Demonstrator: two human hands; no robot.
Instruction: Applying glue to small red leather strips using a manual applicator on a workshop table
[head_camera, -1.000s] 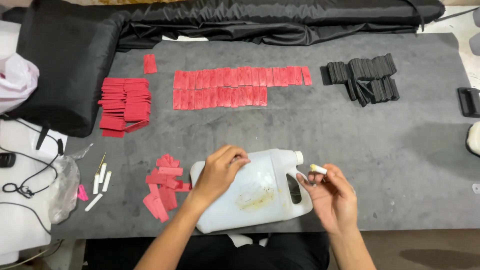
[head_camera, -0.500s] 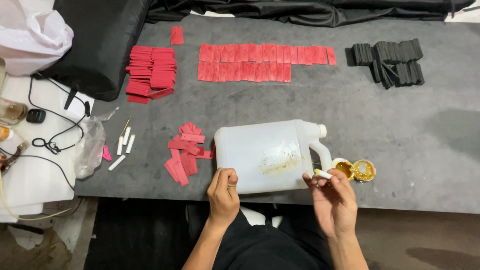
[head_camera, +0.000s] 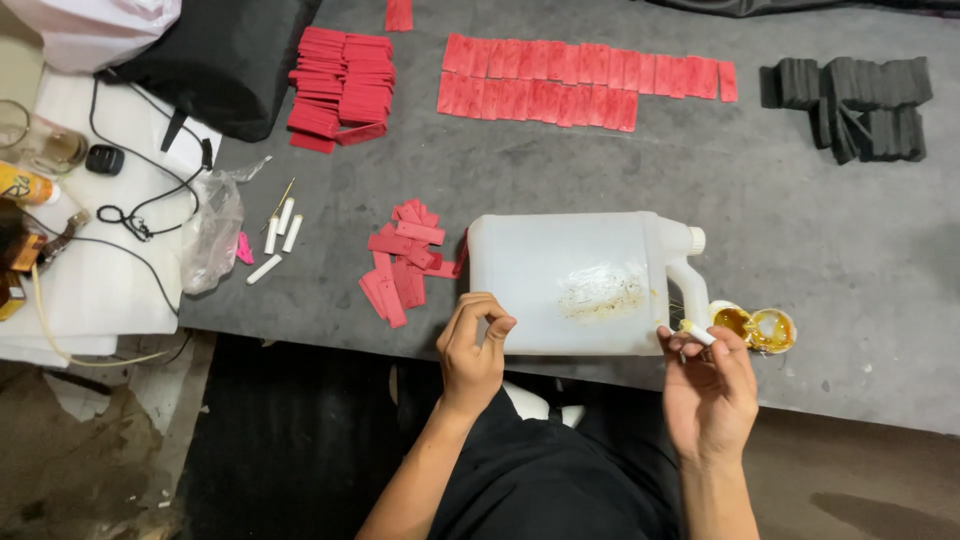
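Where fingers (head_camera: 690, 340) pinch: perhaps one white stick (head_camera: 699, 332).

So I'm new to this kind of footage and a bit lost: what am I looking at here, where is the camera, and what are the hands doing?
There is no machine. A person wears a camera on the head, so you look down over their own two bare hands at a grey table.

The left hand is curled at the near edge of a white plastic jug lying on its side. The right hand pinches a small white stick beside a little cup of yellow paste.

Also on the table: a loose pile of red strips, a neat red stack, a long red row, black blocks and spare white sticks.
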